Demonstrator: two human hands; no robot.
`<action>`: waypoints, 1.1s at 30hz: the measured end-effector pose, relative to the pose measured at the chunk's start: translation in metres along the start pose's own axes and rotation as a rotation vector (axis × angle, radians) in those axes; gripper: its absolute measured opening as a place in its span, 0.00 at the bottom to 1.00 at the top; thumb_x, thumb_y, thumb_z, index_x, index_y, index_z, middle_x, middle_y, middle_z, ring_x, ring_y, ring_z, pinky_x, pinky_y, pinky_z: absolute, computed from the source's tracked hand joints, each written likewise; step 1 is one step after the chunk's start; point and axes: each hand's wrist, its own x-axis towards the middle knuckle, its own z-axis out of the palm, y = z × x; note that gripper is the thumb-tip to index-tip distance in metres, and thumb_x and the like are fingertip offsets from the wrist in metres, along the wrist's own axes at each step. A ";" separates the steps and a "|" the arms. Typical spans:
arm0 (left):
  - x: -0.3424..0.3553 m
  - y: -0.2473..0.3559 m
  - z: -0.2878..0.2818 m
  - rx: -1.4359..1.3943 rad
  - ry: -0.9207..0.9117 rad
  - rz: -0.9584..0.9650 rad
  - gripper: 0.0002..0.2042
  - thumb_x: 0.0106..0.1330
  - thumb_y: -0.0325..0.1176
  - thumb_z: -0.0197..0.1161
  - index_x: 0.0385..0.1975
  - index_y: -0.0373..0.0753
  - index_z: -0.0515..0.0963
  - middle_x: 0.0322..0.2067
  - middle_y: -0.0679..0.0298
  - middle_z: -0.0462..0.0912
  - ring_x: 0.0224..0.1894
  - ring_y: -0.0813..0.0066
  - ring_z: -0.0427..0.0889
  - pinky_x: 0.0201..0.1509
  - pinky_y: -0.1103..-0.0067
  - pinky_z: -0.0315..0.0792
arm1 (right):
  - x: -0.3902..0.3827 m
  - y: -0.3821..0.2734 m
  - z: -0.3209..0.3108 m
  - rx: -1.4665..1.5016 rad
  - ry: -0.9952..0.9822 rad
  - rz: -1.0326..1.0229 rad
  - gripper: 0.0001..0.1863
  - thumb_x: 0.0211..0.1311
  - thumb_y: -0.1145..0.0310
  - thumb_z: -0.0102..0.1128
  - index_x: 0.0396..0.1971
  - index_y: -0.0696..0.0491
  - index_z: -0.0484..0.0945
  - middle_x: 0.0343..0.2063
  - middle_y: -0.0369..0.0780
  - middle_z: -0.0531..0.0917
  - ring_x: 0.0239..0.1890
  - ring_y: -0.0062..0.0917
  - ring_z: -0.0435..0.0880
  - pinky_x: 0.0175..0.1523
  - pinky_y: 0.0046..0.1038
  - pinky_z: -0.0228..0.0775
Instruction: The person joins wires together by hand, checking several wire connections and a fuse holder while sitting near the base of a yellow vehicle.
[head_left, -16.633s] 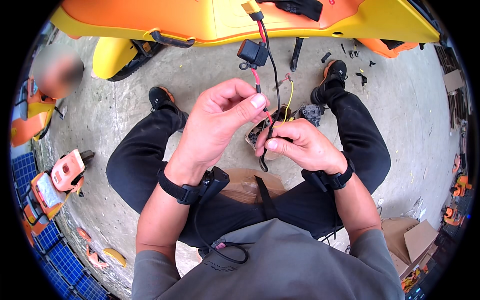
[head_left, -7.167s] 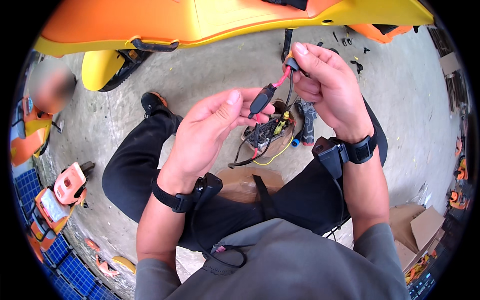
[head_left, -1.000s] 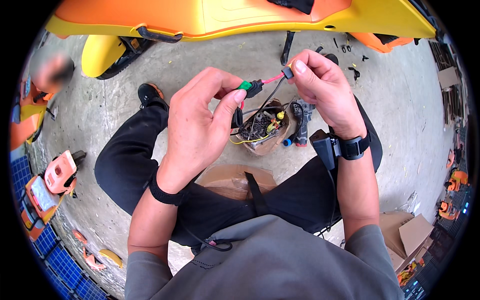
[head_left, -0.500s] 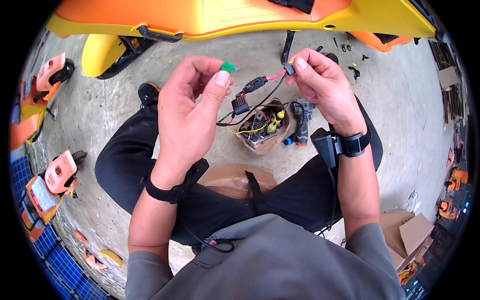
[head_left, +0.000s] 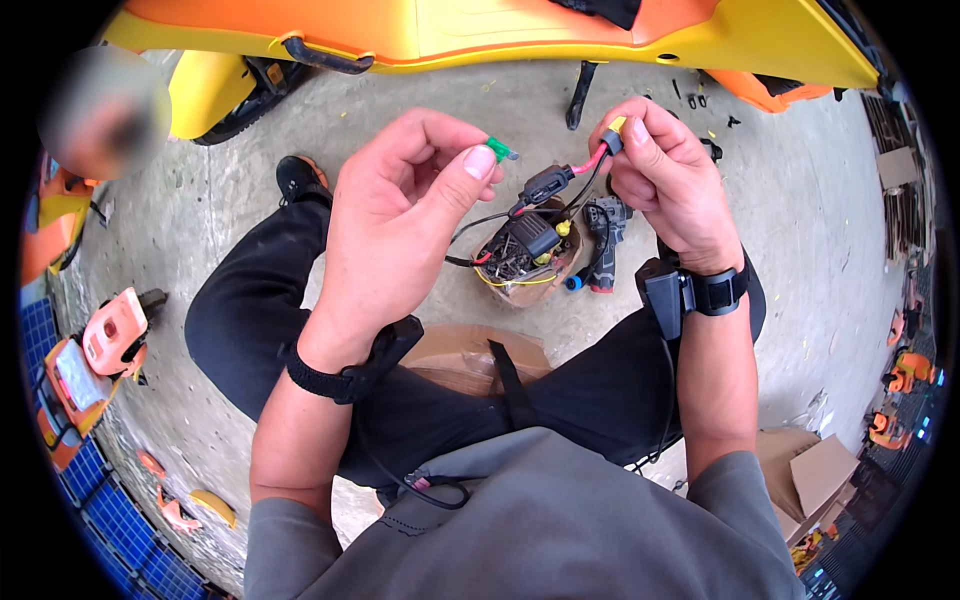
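My left hand (head_left: 395, 230) pinches a small green blade fuse (head_left: 497, 150) between thumb and fingers, above and left of the wiring. My right hand (head_left: 680, 190) grips a yellow connector (head_left: 617, 127) with a dark sleeve, from which red and black wires hang. Along the red wire between my hands is a black inline holder (head_left: 545, 185); a black rectangular piece (head_left: 532, 236) dangles lower. These hang over an open cardboard box (head_left: 518, 298) of metal hardware, partly hidden. A grey cordless power tool (head_left: 606, 245) lies right of the box.
An orange-and-yellow vehicle body (head_left: 470, 35) spans the top edge. My legs flank a cardboard piece (head_left: 460, 355). Orange vehicle parts (head_left: 110, 330) and blue pallets (head_left: 110, 520) line the left. An opened carton (head_left: 815, 475) stands at lower right; small black parts lie beyond my right hand.
About a second ago the green fuse was against the black holder; it is now apart in my left hand. My right hand has moved slightly right, and the dark pieces hang lower.
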 end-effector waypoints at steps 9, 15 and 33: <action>-0.001 0.000 0.000 0.024 -0.037 -0.020 0.07 0.70 0.31 0.59 0.40 0.34 0.75 0.33 0.64 0.81 0.36 0.79 0.79 0.44 0.81 0.75 | 0.000 0.000 0.001 0.048 0.003 -0.006 0.11 0.74 0.62 0.47 0.42 0.53 0.74 0.29 0.33 0.78 0.16 0.06 0.54 0.21 0.11 0.45; -0.001 0.000 0.000 -0.017 -0.049 -0.026 0.07 0.71 0.32 0.57 0.39 0.34 0.75 0.33 0.64 0.81 0.35 0.80 0.79 0.43 0.81 0.74 | 0.001 0.000 0.001 0.049 0.006 -0.004 0.11 0.74 0.61 0.50 0.42 0.52 0.76 0.26 0.31 0.79 0.17 0.06 0.56 0.21 0.12 0.45; -0.001 0.000 0.000 0.011 -0.067 -0.041 0.06 0.70 0.29 0.58 0.41 0.35 0.74 0.36 0.63 0.81 0.39 0.78 0.79 0.47 0.80 0.74 | 0.000 -0.001 0.003 0.039 -0.013 -0.015 0.12 0.73 0.60 0.50 0.41 0.53 0.76 0.27 0.32 0.79 0.16 0.07 0.56 0.21 0.12 0.45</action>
